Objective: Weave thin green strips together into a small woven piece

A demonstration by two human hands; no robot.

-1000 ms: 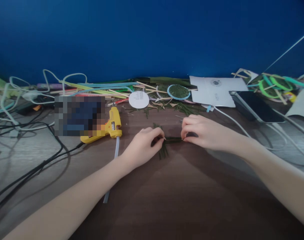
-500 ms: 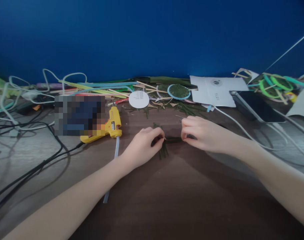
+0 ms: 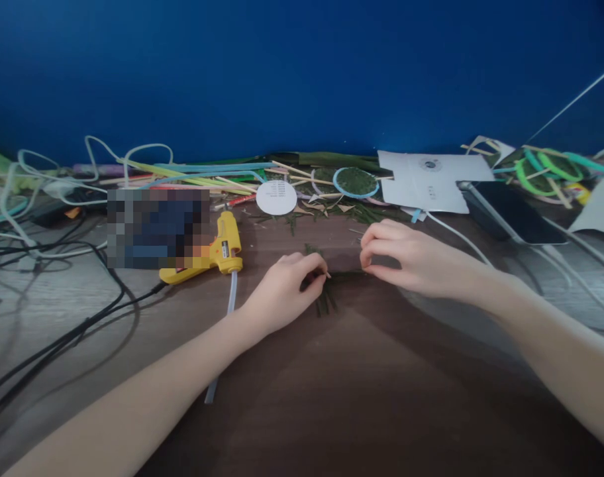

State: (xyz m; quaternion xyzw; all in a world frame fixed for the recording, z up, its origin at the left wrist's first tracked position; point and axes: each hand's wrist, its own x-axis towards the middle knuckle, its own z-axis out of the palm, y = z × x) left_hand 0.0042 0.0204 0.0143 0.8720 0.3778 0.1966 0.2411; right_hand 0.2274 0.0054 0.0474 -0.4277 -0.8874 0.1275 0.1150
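My left hand (image 3: 287, 288) rests on the brown table, its fingers curled and pinched on a small crossed bundle of dark green leaf strips (image 3: 326, 299). One strip runs sideways from that bundle toward my right hand (image 3: 406, 260). The right hand hovers just above the table with thumb and forefinger pinched at that strip's far end; the grip itself is too small to make out clearly.
A yellow glue gun (image 3: 217, 255) lies left of my hands, its glue stick (image 3: 222, 344) trailing toward me. Cables (image 3: 58, 252) cover the left side. Coloured straws (image 3: 197, 177), a white disc (image 3: 276, 197), a leaf-filled ring (image 3: 355, 181), white paper (image 3: 426, 179) and a phone (image 3: 510, 211) line the back.
My right hand has lifted slightly off the table and its fingers have curled higher. The left hand and the bundle have stayed in place.
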